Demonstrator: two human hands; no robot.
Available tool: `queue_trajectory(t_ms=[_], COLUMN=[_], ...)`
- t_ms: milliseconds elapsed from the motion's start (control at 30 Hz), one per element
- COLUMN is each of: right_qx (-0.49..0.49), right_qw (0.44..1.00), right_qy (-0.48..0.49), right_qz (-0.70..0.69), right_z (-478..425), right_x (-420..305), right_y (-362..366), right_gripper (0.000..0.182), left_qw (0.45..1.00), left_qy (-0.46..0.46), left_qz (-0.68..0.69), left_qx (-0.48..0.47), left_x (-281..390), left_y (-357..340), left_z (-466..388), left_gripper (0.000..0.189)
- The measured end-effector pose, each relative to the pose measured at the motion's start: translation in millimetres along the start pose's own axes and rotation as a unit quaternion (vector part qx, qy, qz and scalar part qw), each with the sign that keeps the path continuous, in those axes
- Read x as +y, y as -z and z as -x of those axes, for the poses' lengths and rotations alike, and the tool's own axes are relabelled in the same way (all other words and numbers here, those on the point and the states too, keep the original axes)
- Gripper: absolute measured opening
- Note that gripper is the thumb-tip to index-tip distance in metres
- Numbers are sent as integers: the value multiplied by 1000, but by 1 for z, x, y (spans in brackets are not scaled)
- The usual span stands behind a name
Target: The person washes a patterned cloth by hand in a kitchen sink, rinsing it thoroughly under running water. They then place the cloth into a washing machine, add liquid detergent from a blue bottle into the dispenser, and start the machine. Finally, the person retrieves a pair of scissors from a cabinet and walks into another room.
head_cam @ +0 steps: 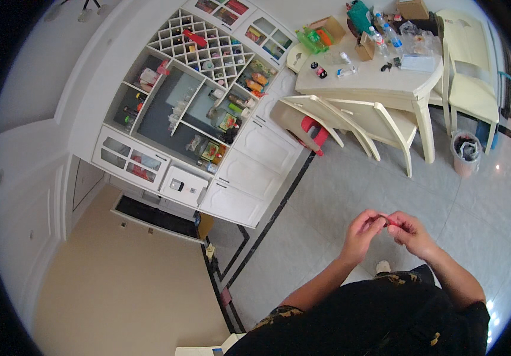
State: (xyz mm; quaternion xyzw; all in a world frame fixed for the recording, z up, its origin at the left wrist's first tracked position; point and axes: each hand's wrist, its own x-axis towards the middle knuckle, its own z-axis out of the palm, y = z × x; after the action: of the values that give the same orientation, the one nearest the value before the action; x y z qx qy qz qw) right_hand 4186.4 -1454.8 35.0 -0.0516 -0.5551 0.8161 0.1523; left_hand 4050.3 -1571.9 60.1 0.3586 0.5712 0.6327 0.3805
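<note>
Both hands are raised in front of my body, their fingertips nearly meeting over the tiled floor. A small red object [391,222], too small to name, lies between them. My left hand [365,231] pinches its darker left end between thumb and fingers. The red right part is gripped by my right hand [409,232]. The fingers hide much of the object.
A cream dining table [362,85] with bottles and boxes stands ahead, chairs [395,127] along its near side. To its right is a lined waste bin [465,153]. A white cabinet [248,155] with shelves and a wine rack stands at the left.
</note>
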Motion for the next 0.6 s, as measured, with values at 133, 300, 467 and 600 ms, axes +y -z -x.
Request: queue_trajectory(t_ms=[133, 300, 467, 600], right_qx=[25, 54, 79, 85], right_qw=[999, 995, 984, 976], right_qy=[10, 36, 61, 100], right_qz=[21, 70, 150, 174], right_z=[-3, -7, -9, -14], right_x=[-5, -11, -12, -4], right_y=[1, -7, -18, -21], right_gripper=[14, 14, 16, 17], left_qw=[1000, 999, 999, 999], left_qy=[5, -5, -1, -11], left_qz=[-6, -13, -17, -19], left_qx=[-25, -47, -47, -36], left_x=[6, 12, 15, 13], left_y=[1, 7, 14, 20], left_z=[-8, -13, -8, -4], left_gripper=[18, 20, 21, 22])
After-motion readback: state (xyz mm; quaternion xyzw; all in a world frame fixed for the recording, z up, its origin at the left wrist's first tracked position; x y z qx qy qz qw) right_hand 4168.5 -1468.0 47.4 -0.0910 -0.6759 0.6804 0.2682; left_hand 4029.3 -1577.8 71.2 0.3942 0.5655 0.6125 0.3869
